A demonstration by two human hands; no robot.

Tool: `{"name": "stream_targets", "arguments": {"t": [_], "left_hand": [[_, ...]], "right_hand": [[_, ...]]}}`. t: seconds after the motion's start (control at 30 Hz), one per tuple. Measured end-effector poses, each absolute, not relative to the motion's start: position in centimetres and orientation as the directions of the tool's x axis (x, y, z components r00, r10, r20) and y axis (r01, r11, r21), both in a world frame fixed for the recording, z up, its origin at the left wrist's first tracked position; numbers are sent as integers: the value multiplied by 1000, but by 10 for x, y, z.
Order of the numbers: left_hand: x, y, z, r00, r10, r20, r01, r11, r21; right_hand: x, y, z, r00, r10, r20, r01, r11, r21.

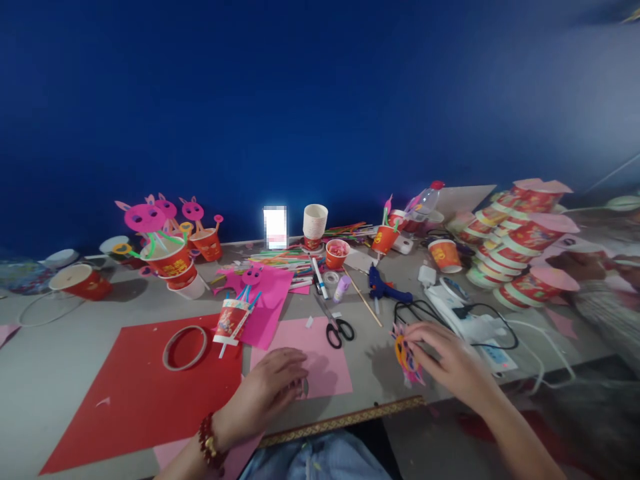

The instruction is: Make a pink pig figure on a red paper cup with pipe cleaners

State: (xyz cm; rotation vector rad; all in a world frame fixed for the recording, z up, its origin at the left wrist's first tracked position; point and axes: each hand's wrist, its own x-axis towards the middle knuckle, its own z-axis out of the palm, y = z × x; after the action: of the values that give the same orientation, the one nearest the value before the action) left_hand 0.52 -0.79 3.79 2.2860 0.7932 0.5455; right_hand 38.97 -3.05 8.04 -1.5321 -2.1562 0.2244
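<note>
My right hand [435, 347] pinches a small pink, orange and blue paper figure [407, 359] above the front right of the grey table. Over a light pink sheet [325, 353] hovers or rests my left hand [280, 383], its fingers curled together; whether they hold anything is hidden. Black-handled scissors [340, 331] lie on that sheet's upper edge, between my hands. To the left, a decorated paper cup [233, 321] with a pink animal face and blue straws leans over a red sheet [165, 393].
A tape roll [185, 348] lies on the red sheet. Behind are a blue glue gun [387, 287], a wooden stick [364, 299] and finished cup figures [170, 253]. Stacked red cups [520, 247], a white power strip [460, 313] and cables occupy the right, where another person's arm shows.
</note>
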Motion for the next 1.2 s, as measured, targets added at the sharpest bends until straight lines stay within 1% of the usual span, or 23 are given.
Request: {"name": "stream_targets", "arguments": {"t": [0.07,0.13,0.17,0.23,0.3,0.33,0.4,0.5,0.6,0.67,0.73,0.83,0.9,1.0,1.07,1.2], "left_hand": [[12,-9,43,711,689,142,316,-493,811],[21,-10,47,685,719,121,186,-332,925],[27,-11,47,674,731,103,108,-235,966],[38,-12,47,662,749,43,-21,-39,999],[47,-10,46,615,787,-42,-49,92,995],[49,-9,45,576,814,-70,-50,121,991],[49,-5,43,508,858,-81,-57,128,990],[44,-1,41,468,880,-77,-65,121,990],[41,-1,42,422,904,-66,-11,77,997],[41,-3,44,378,926,-7,70,-21,997],[42,-5,46,350,936,38,131,-89,987],[40,-5,48,341,940,23,120,-68,990],[36,-5,48,335,942,8,97,-43,994],[31,-4,47,311,950,13,102,-47,994],[29,-3,48,304,953,19,141,-64,988],[30,-5,50,317,948,32,231,-110,967]], "right_hand": [[370,-28,88,-235,928,290,818,350,-457],[341,-24,89,-230,936,268,788,340,-514],[325,-22,88,-235,930,282,765,356,-537],[293,-19,82,-246,916,317,703,394,-592],[268,-15,75,-275,913,302,652,408,-639],[259,-14,72,-283,911,299,634,411,-654],[247,-12,69,-301,909,289,598,415,-685],[240,-11,67,-327,906,267,534,411,-739],[236,-11,67,-329,904,273,494,411,-766],[233,-12,65,-312,893,325,494,444,-747],[231,-14,63,-315,859,404,491,512,-705],[230,-16,59,-350,784,512,466,620,-631],[231,-17,58,-364,752,549,452,659,-602],[231,-17,58,-357,757,547,432,653,-622],[230,-15,59,-359,764,536,430,645,-632],[224,-12,62,-414,774,480,502,634,-588]]}}
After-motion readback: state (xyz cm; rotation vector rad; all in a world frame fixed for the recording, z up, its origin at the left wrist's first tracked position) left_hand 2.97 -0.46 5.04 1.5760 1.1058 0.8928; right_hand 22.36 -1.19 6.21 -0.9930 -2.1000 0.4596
